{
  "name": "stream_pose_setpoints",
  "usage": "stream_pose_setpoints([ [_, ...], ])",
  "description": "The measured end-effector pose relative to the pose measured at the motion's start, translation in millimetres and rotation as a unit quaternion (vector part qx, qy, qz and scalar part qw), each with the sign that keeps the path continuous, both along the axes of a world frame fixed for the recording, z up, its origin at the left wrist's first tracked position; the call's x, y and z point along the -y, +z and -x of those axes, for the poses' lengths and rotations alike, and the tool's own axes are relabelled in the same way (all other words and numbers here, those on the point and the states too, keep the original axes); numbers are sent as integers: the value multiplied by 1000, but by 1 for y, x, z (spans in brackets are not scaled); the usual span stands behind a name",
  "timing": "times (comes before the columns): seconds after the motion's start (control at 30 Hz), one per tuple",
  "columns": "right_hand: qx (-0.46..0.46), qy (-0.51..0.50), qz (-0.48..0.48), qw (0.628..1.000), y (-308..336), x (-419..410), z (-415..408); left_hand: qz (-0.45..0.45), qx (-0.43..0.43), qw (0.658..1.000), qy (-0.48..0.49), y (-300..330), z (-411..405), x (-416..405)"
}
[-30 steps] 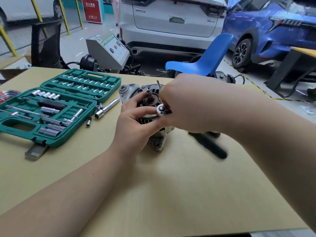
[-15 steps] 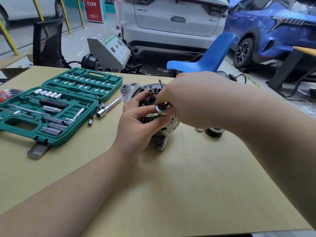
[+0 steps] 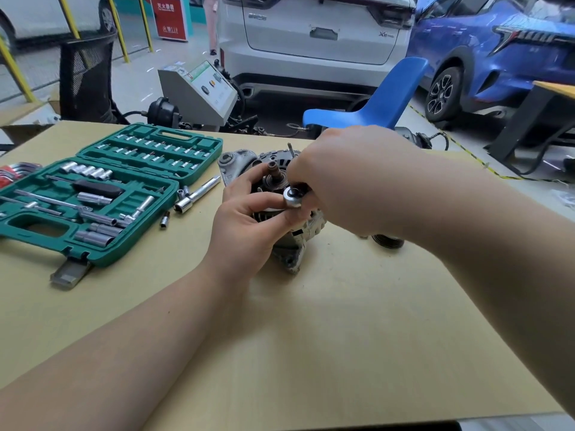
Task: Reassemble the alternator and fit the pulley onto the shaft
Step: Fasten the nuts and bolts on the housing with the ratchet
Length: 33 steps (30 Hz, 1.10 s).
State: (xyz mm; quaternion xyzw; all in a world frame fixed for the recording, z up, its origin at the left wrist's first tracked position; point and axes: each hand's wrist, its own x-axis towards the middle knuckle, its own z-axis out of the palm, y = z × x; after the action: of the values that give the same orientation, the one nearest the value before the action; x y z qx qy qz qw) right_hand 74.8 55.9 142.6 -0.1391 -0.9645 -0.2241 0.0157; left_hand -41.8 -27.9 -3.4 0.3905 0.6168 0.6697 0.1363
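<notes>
A grey cast-metal alternator (image 3: pixel 287 241) stands on the pale yellow-brown wooden table (image 3: pixel 342 337), near its middle, with its dark threaded shaft (image 3: pixel 274 171) pointing up and bare. The left hand (image 3: pixel 249 222) curls round the alternator's near side, thumb and fingers wrapped over the top of the housing. The right hand (image 3: pixel 351 181) comes in from the right above the housing, its fingers closed round a small shiny chrome ratchet head (image 3: pixel 293 196) that sits just beside the shaft; the rest of that tool is hidden under the hand, so what the head is seated on cannot be told. The black ribbed pulley (image 3: pixel 388 241) lies on the table to the right of the alternator, apart from it and partly covered by the right forearm.

To the left an open green plastic socket case (image 3: pixel 102 194) holds rows of chrome sockets and bits. Between the case and the alternator lie a chrome extension bar (image 3: pixel 196 195) and a few loose small sockets (image 3: pixel 165 219). Beyond the table stand a blue plastic chair (image 3: pixel 373 104), a white car (image 3: pixel 314 35) and a blue car (image 3: pixel 497 48).
</notes>
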Motion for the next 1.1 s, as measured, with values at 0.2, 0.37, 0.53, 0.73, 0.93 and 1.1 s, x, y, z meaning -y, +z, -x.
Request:
stream_pose_setpoints([
  [0.2,-27,-21,31,999,-2,5,0,6,-21,1000,16,1,-3,-1],
  [0.37,-23,-22,27,999,-6,8,0,2,-6,1000,19,0,-3,-3],
  [0.53,3,-1,26,1000,0,-3,4,0,2,1000,-4,-1,-3,-2],
  [0.73,-28,-10,25,999,-3,5,1,-4,1,1000,20,-1,-3,-1],
  [0.93,-33,-18,15,999,-5,0,0,-19,19,1000,8,-1,-2,-3],
  [1.1,-12,-17,34,999,1,-4,-1,-22,17,1000,-10,-2,-3,-1],
])
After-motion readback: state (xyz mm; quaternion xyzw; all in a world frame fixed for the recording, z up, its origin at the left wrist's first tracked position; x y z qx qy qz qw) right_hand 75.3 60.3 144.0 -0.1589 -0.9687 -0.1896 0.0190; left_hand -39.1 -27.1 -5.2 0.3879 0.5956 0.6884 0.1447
